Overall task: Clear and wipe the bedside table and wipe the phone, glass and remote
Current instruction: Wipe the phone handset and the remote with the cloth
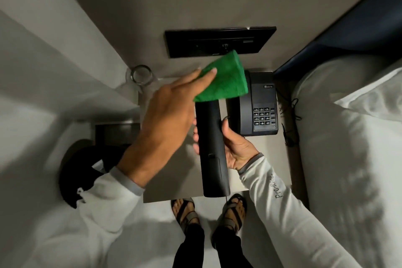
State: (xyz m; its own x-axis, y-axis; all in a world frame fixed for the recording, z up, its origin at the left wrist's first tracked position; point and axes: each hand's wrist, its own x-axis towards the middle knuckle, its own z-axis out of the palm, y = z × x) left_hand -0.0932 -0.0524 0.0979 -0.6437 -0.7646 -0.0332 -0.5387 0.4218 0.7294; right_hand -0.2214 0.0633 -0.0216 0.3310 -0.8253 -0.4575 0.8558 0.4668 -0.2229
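Black plastic handset (212, 148), lifted off its cradle, held lengthwise above the middle of the tabletop (267, 159), its back facing up at you. Your right hand (237, 148) is wrapped around its middle from the right side, thumb over the top edge, fingertips showing past the left edge. Its far end is covered by a green cloth (226, 80). Your left hand (171, 111) presses that cloth against the handset's far end, fingers extended and pinching the cloth at its left edge; the hand is slightly blurred.

Phone base (258, 106) sits on the far right part of the tabletop, keypad facing up, cradle bare, just right of the handset. A dark cord (290, 124) trails in the gap between the tabletop's right edge and the bed (348, 137).

Glass (141, 75), clear and upright, stands at the far left corner, beside the wall, well apart from the phone base. Remote not identifiable in this view.

Dark wall panel (219, 41) is mounted on the wall beyond the tabletop. White pillow (374, 98) lies on the bed at right. Round black object (87, 169) sits on the floor at near left, partly hidden by your left sleeve. Your sandalled feet (208, 213) stand at the tabletop's near edge.
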